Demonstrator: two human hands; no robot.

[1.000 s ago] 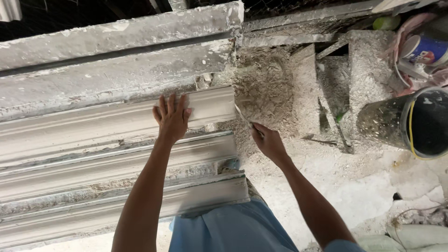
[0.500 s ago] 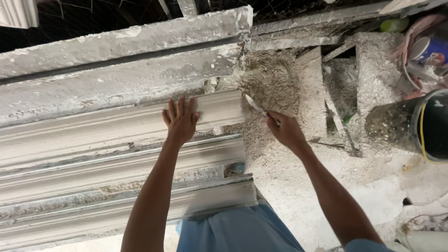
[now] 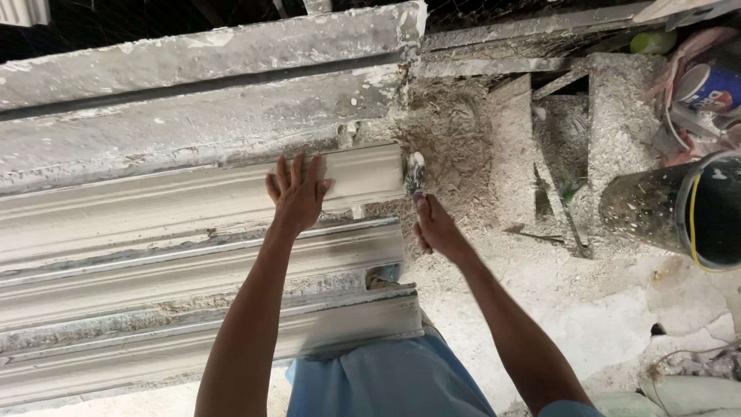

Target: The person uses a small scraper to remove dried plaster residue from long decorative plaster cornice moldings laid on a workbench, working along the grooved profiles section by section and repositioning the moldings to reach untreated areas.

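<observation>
1. Left hand: flat, fingers spread, palm pressed on the upper face of the plaster moulding, near its right end. Nothing is gripped.
2. Right hand: closed around the handle of a small plaster-caked tool. The tool's head points up and sits at the moulding's right end face, touching or just beside it; which of the two cannot be told.
3. Moulding: long, pale, with a stepped profile. It lies across the left half of the view on a plaster-crusted bench, and its right end stops just left of centre.
4. Two more profiled lengths lie parallel below the first, nearer the person.
5. Right of the moulding's end: a heap of crumbled plaster debris over rough boards and blocks.
6. Far right: a dark bucket lying tilted, its open mouth facing right. Above it sits a white-and-blue container among crumpled material.
7. Bottom centre: the person's blue garment.
</observation>
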